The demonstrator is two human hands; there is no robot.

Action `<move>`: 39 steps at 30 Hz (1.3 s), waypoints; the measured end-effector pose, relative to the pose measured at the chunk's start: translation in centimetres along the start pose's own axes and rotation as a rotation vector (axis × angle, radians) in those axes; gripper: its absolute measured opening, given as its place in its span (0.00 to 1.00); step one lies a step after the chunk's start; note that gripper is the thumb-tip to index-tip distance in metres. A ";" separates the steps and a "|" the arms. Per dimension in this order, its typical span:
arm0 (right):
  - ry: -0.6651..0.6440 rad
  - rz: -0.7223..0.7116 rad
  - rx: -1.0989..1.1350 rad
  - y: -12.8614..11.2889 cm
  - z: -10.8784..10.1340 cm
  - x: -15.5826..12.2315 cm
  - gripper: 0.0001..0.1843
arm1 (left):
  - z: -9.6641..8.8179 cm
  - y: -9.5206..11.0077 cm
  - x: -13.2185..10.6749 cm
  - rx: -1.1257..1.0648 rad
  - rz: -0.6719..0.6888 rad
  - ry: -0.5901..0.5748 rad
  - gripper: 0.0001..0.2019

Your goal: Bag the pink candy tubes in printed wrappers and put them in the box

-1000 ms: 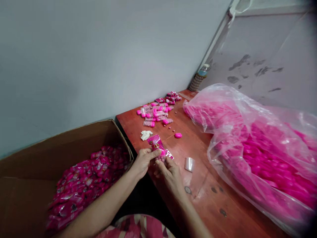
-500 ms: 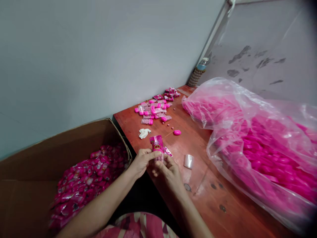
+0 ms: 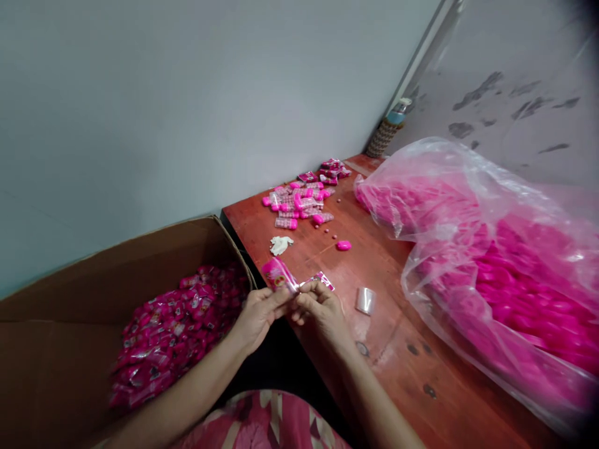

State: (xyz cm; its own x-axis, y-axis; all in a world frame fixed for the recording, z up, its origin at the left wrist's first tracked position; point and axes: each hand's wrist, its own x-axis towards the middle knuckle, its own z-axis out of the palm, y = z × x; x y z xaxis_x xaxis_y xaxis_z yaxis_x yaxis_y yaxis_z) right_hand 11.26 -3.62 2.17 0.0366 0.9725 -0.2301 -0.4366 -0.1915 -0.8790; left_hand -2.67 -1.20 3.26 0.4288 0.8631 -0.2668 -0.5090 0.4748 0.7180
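My left hand (image 3: 262, 315) is closed on a pink printed candy packet (image 3: 277, 272), which tilts up to the left over the table edge. My right hand (image 3: 322, 310) has its fingers pinched at the packet's lower right end, where the exact grip is partly hidden. Just behind the right fingers is a flat pink-and-white printed wrapper (image 3: 324, 282); whether they touch it I cannot tell. On the table beyond lie several clear candy-filled tubes with pink caps (image 3: 304, 202), a crumpled white scrap (image 3: 281, 244) and a loose pink cap (image 3: 344, 246).
A cardboard box (image 3: 42, 349) on the left holds many pink packets (image 3: 168, 337). The reddish table (image 3: 397, 374) bears a clear short cylinder (image 3: 365, 300), a large plastic bag of pink pieces (image 3: 528, 293), a pile of packets (image 3: 333, 168) and a bottle (image 3: 390, 128) in the corner.
The packet has gone from upright to tilted leftward, and my right fingers have moved in at its lower end. The view has shifted slightly left.
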 end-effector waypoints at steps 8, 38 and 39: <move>0.206 -0.070 -0.164 -2.4 -4.1 -0.5 0.12 | -1.5 -0.7 1.7 0.808 0.378 0.117 0.20; 0.318 -0.113 -0.266 -2.8 -3.4 1.0 0.25 | 1.3 -2.5 4.5 0.386 -0.017 -0.055 0.16; 0.326 -0.113 -0.283 -2.8 -3.4 1.1 0.25 | 1.2 -2.4 4.5 0.357 -0.036 -0.044 0.16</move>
State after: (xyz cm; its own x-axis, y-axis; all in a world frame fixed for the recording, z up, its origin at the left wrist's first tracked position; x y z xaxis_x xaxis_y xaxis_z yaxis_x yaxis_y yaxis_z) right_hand 15.54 -2.50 2.99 0.3711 0.9055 -0.2059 -0.1520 -0.1595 -0.9754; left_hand 1.41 1.28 1.10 0.4775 0.8350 -0.2735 -0.2038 0.4080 0.8899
